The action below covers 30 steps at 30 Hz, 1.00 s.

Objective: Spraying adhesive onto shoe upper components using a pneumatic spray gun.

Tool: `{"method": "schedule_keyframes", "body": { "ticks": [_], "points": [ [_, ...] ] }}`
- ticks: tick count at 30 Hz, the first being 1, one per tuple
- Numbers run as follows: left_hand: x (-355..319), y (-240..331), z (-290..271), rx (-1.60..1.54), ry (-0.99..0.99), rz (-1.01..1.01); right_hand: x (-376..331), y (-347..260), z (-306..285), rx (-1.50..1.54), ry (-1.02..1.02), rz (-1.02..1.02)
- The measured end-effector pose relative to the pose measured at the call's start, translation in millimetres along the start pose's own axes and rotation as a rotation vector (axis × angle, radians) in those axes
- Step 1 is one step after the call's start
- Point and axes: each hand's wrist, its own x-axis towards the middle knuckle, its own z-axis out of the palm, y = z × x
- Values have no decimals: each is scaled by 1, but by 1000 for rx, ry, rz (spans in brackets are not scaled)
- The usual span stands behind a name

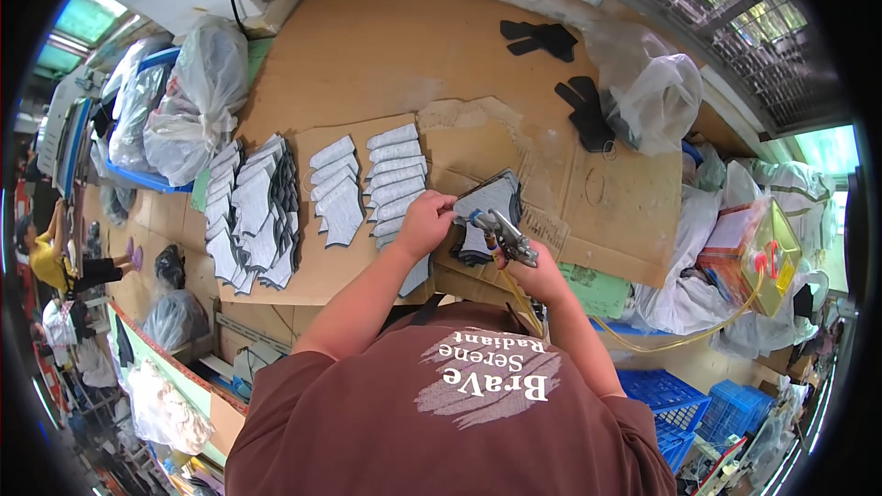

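Observation:
My right hand [542,277] is wrapped round a metal spray gun [508,239] with a yellowish hose trailing from it. The gun's front end is over a stack of grey, dark-edged cut fabric pieces [498,197] near the table's front edge. My left hand [425,223] pinches the left edge of the top grey piece between thumb and fingers. Left of that hand, more of these pieces lie overlapped in rows: a nearby row [395,165], a shorter row [336,188] and denser rows [262,207] farther left. Whatever spray may be leaving the gun cannot be made out.
Cardboard [367,46] covers the table. Black cut pieces [586,115] lie at the back right beside a clear plastic bag [657,96]. Bagged goods fill a blue bin [152,179] at left. The hose [657,346] runs right to a yellowish container [776,243]. Blue crates [657,395] stand below.

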Motion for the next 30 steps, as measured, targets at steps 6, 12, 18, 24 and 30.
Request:
{"method": "schedule_keyframes", "body": {
  "ticks": [6,12,18,24,30],
  "points": [
    [1,3,1,-12,20,-12,-1,-7,-2,8,54,50],
    [1,3,3,-22,39,-37,-5,-16,-10,11,175,107],
    [2,3,5,-72,64,-73,-6,-7,-21,23,258,116],
    [-4,4,-6,-67,92,-80,-9,-9,-21,62,215,80],
    [-36,-32,-92,-597,211,-512,-15,-3,-23,49,147,31]
  ]
}}
